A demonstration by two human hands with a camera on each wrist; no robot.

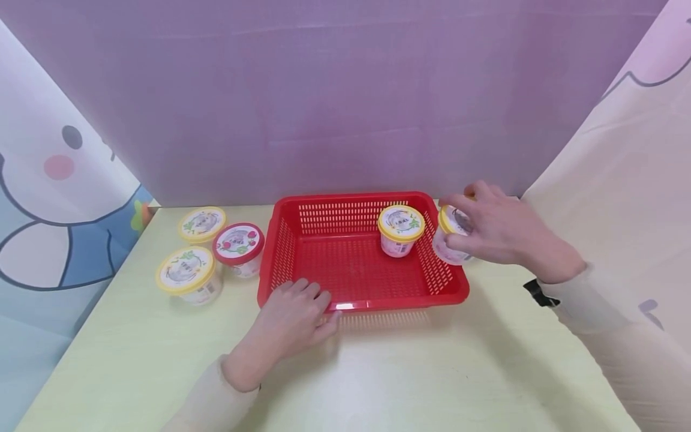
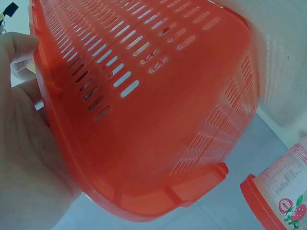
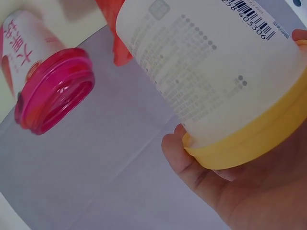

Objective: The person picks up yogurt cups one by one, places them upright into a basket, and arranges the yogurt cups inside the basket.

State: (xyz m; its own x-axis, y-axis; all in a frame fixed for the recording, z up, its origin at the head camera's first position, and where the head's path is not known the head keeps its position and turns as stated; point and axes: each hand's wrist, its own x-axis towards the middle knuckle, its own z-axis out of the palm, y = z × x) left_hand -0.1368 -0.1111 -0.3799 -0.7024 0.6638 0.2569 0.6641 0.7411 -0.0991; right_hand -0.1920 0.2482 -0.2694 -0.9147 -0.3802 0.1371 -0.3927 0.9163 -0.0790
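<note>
My left hand (image 1: 294,315) grips the front rim of a red plastic basket (image 1: 345,305) near its left corner, with the fingers curled over the edge. Inside the basket, toward the right, sits a yellow-lidded tub (image 1: 400,231). My right hand (image 1: 496,228) holds another yellow-lidded tub (image 1: 445,247) by its lid, at the basket's right edge. In the right wrist view, fingers and thumb pinch the yellow lid (image 3: 249,143), and a barcode shows on the tub's white side. Part of the held tub is hidden behind the hand in the head view.
Left of the basket stand two yellow-lidded tubs (image 1: 202,225) and a red-lidded tub (image 1: 240,247). The right wrist view shows a tub with a pink-red lid (image 3: 55,91). A purple cloth (image 1: 345,108) hangs behind the pale table (image 1: 388,372); patterned cloths flank both sides.
</note>
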